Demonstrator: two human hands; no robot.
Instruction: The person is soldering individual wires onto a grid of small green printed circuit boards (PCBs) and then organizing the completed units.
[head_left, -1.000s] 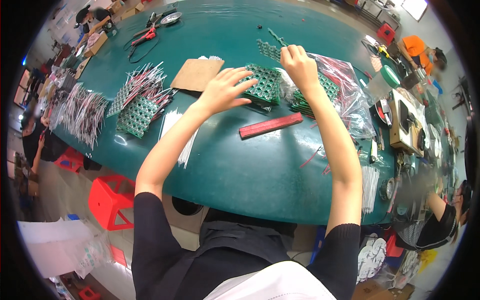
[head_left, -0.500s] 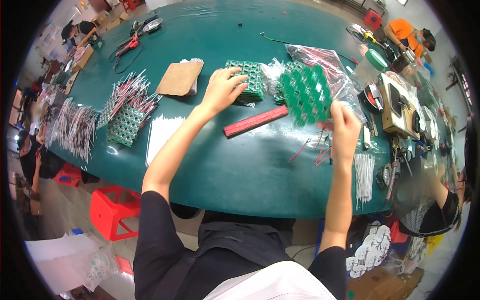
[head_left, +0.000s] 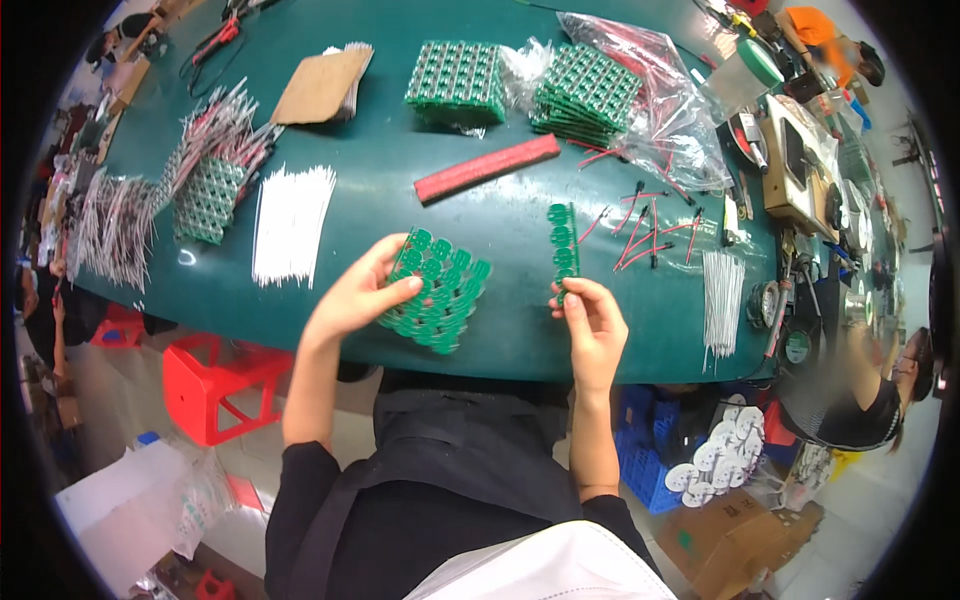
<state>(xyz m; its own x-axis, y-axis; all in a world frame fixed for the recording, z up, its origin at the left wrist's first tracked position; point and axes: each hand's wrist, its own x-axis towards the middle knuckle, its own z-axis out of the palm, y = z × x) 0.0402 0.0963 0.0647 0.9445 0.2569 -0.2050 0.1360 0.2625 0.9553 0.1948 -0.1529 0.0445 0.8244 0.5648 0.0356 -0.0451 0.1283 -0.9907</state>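
Note:
My left hand point(head_left: 352, 298) grips a green circuit board panel point(head_left: 440, 300) by its left edge, thumb on top; the panel is slightly blurred. In my right hand point(head_left: 597, 328), a narrow green circuit board strip point(head_left: 563, 240) stands pinched at its lower end between thumb and fingers. Strip and panel are apart, both over the near part of the table. Beyond them lies a long red slotted bar point(head_left: 488, 170). Two stacks of green boards, a left one point(head_left: 457, 82) and a right one point(head_left: 592, 92), sit farther back. Short red-and-black wires point(head_left: 640, 235) are scattered right of the strip.
White wires point(head_left: 292, 225) lie left, near wire bundles point(head_left: 115, 230) and a cardboard piece point(head_left: 322, 88). More white wires point(head_left: 722, 300) are at right. A plastic bag point(head_left: 670, 120) and a green-lidded jar point(head_left: 745, 75) stand back right. A red stool point(head_left: 215, 390) is below the left edge.
Both hands have come back toward me from the board stacks. The panel, earlier at my right hand, is now in my left; my right hand holds a strip. The view has shifted.

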